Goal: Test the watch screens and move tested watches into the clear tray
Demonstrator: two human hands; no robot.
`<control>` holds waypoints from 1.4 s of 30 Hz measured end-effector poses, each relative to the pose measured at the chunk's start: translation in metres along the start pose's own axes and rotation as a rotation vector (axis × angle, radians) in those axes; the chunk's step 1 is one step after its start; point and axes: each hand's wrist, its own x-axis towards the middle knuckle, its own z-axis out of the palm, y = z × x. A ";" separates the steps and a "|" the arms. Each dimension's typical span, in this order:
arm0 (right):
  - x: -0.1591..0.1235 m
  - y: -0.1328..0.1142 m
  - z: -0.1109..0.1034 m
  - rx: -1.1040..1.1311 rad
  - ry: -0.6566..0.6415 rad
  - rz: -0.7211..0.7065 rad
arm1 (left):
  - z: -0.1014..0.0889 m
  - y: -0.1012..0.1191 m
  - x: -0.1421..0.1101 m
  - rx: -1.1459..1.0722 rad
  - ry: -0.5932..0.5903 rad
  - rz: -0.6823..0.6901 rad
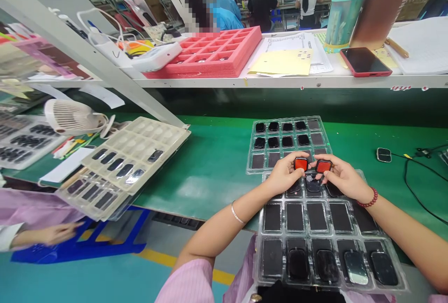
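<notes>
My left hand [287,172] pinches a small dark-framed watch-like piece with a lit red-orange screen [300,164]. A matching piece with a red-orange screen [323,167] sits between the thumb and fingers of my right hand [345,177]. Both are held close together, screens up, above a clear plastic tray [294,237] with dark-lined compartments. Several black square pieces lie in that tray's front row, such as the black piece [327,265], and others sit under my hands, partly hidden. Behind it a second clear tray [250,156] holds two rows of black pieces.
On the left, a cream tray [140,130] juts over the bench edge near a white fan [72,116] and a co-worker's hand [61,234]. A small square device [384,154] with a black cable lies right. The shelf above carries a pink foam tray [245,56] and phone [366,62].
</notes>
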 end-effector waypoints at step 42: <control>-0.002 -0.003 -0.004 0.032 -0.020 0.076 | -0.003 0.003 0.001 -0.036 -0.003 -0.055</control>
